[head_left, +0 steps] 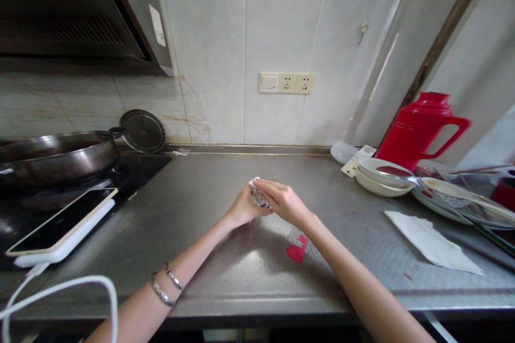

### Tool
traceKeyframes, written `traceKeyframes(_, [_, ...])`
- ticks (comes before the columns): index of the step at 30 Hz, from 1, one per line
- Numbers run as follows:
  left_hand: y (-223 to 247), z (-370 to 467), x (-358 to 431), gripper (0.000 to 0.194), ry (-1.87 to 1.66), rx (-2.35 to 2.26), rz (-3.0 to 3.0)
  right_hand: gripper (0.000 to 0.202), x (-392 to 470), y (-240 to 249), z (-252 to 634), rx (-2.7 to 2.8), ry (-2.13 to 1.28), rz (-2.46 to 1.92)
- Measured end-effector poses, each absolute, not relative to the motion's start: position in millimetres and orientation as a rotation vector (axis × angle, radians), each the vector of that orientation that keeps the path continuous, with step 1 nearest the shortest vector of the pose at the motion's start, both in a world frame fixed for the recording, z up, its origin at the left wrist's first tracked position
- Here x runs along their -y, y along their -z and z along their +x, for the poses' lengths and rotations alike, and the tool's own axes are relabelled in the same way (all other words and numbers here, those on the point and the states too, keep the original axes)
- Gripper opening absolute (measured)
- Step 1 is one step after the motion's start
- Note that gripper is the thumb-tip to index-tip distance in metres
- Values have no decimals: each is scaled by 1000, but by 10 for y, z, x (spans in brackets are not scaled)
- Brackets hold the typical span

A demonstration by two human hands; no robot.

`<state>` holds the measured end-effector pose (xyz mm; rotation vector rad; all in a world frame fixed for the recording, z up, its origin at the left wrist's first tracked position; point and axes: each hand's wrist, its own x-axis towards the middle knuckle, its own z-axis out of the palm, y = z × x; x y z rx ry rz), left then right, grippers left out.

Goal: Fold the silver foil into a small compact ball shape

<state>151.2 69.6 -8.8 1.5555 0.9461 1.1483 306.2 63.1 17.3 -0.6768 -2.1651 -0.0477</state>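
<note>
My left hand (242,206) is closed around a small, clear, shiny container (260,200), perhaps a glass, held low over the steel counter (217,182). My right hand (286,201) lies across its top and near side, fingers bent together over it. A bit of white material (254,182) shows at the upper edge under the right fingertips; whether it is tissue or a lid I cannot tell. The fingers hide most of the container. Nearer to me, below the right wrist, a torn red scrap (298,250) lies flat on the counter.
At left stand a pan (60,155) on the stove and a phone (64,220) on a white block with a cable (96,280). On the right are a red thermos (418,128), stacked bowls (382,185), plates (438,206) and a white napkin (432,241).
</note>
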Motion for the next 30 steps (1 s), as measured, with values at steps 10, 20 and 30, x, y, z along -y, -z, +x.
traceKeyframes(10, [137,1458,-759,66,-1216,-1055,1788,30,-542,-235,3001,2211,69,-532])
traceKeyframes(20, [17,1438,-722,76,-1100,-1188,1665,21,-514,-310,3040,1759,-244,-766])
traceKeyframes(30, [-25,1445,-671,66,-1028,-1106,1611,25,-596,-254,3054,1673,36,-765])
